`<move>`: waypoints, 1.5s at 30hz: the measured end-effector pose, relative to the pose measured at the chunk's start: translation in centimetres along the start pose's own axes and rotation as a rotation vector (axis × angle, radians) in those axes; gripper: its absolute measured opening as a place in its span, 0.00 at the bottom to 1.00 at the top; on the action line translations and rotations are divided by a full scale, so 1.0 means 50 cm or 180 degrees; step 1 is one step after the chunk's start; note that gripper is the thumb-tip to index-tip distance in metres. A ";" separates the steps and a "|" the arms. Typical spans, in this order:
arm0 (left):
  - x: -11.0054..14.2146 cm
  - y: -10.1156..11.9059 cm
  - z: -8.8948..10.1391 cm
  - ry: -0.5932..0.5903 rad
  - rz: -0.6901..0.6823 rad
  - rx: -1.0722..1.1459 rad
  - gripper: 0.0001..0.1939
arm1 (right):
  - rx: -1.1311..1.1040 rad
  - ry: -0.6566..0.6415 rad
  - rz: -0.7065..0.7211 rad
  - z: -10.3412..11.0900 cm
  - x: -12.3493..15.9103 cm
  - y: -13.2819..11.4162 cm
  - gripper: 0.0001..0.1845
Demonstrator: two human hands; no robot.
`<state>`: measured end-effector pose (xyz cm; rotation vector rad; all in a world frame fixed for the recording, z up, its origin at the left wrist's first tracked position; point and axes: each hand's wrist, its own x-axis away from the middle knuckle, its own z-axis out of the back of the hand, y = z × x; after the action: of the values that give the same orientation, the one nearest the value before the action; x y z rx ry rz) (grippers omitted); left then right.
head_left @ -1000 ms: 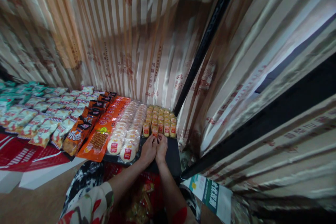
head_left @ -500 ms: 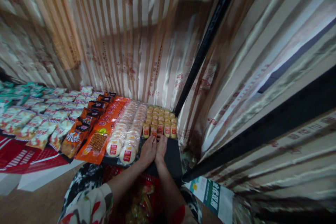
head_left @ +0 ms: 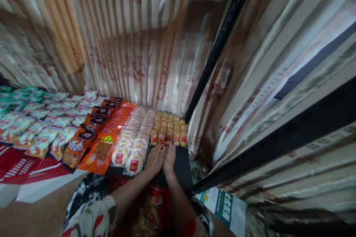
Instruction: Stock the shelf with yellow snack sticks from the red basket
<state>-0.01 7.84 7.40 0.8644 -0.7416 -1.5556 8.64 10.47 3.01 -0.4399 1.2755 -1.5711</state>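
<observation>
My left hand (head_left: 155, 159) and my right hand (head_left: 169, 158) are side by side over the dark shelf board (head_left: 182, 163), thumbs close together. The fingers of both are bent and drawn together at the tips; what is between them, if anything, is hidden. Just beyond the fingertips stand rows of small yellow wrapped cakes (head_left: 177, 137) with red labels. One front wrapped cake (head_left: 161, 137) is right at my left fingertips. To the left of my left hand lie rows of round white wrapped crackers (head_left: 133, 163).
Further left are orange snack-stick bags (head_left: 101, 152), black-and-orange bags (head_left: 76, 146) and white snack bags (head_left: 43, 140). Below my arms, a red basket (head_left: 164, 200) holds golden wrapped packs. A black post (head_left: 214, 59) and curtain (head_left: 139, 44) bound the shelf.
Both hands have shifted very slightly, the right fingertips drawing in closer to the left. The rows of snacks look the same, and the view has moved a little.
</observation>
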 end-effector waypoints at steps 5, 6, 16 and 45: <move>0.004 0.004 -0.004 -0.0211 -0.0114 -0.0367 0.23 | 0.0018 -0.0125 -0.0002 0.000 0.006 0.006 0.10; 0.006 0.004 -0.004 -0.0240 -0.0175 -0.0401 0.23 | 0.0027 -0.0139 -0.0006 0.000 0.007 0.007 0.11; 0.008 -0.016 -0.007 -0.0354 -0.0147 -0.0576 0.24 | 0.0151 -0.0163 0.0006 0.000 0.007 -0.001 0.08; 0.173 -0.070 0.041 -0.0072 -0.0367 -0.0136 0.18 | 0.0357 -0.0059 0.0321 0.044 0.193 -0.068 0.13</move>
<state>-4.25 -0.17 4.46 0.8721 -0.6822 -1.6800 4.78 0.82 3.88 -0.3139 1.1710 -1.5411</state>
